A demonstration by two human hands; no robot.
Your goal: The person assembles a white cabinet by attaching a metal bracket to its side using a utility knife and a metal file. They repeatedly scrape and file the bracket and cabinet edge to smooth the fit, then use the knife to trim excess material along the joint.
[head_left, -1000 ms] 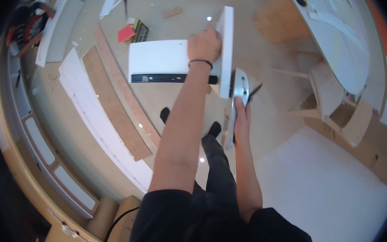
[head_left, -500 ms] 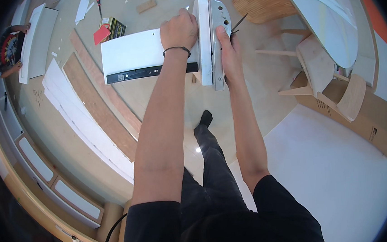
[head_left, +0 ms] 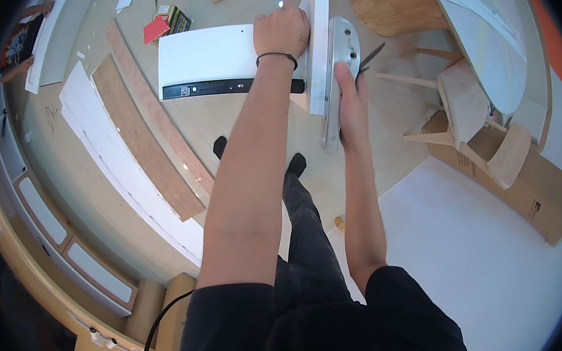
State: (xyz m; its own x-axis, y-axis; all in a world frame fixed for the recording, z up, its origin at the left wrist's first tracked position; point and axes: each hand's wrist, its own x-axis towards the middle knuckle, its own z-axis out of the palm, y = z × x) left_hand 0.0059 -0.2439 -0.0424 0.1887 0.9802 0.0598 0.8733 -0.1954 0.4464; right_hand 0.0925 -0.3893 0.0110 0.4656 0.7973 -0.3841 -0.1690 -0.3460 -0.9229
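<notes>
Left hand [head_left: 281, 31] grips white panel [head_left: 209, 61] edge; right hand [head_left: 352, 100] clasps bracket [head_left: 337, 72]. Keep bracket flush against upright board [head_left: 318, 40], panel steady.

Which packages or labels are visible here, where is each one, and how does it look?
Small box: on the floor, top left, yellow and dark.
Red card: flat beside that box.
Cardboard carton: on the floor, right, long, brown, small dark mark.
Small label: on the white panel's black strip, pale.

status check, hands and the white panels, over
Left hand grips upright white panel at its edge. Right hand presses grey rail against it. Nothing between them.
</notes>
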